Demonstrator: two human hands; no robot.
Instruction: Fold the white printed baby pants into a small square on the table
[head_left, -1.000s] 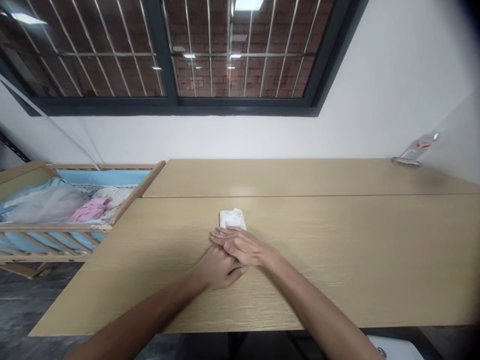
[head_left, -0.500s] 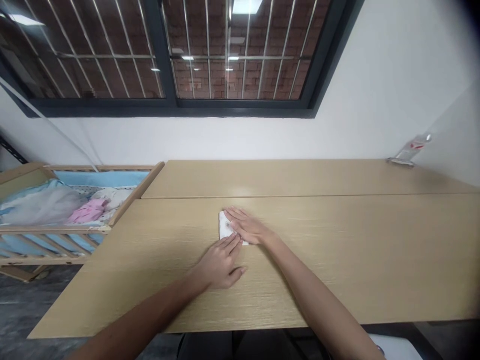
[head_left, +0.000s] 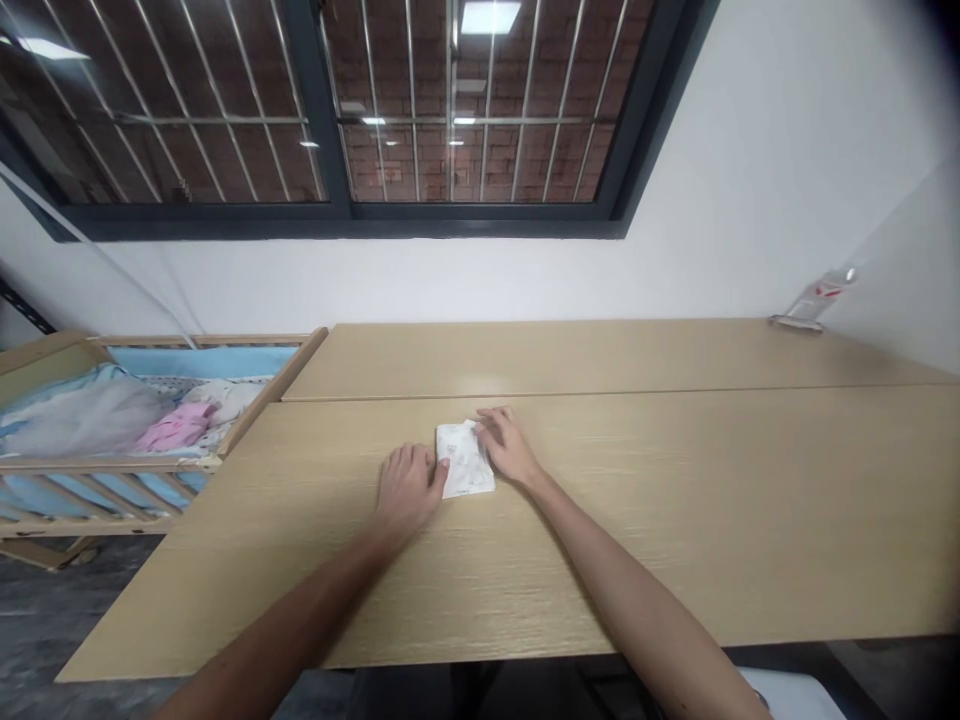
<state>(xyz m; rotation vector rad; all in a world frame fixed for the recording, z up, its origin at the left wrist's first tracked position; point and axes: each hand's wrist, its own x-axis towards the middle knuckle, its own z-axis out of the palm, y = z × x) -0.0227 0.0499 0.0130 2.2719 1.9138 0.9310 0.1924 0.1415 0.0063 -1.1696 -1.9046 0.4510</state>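
A small folded white cloth [head_left: 465, 463] with a faint print lies on the light wooden table [head_left: 675, 520]. My left hand [head_left: 407, 486] rests flat on the table at the cloth's left edge, fingers stretched out, thumb touching the cloth. My right hand [head_left: 506, 444] lies at the cloth's upper right corner with its fingers extended onto it. Neither hand grips anything.
A wooden baby crib [head_left: 142, 430] with blue lining, a grey cloth and a pink garment [head_left: 174, 427] stands left of the table. A clear plastic holder [head_left: 814, 300] sits at the far right by the white wall. A barred window is above.
My hands were stacked just below the cloth, then moved apart. The left hand slid to the cloth's left edge, the right to its upper right corner. The cloth now lies flatter and fully visible.
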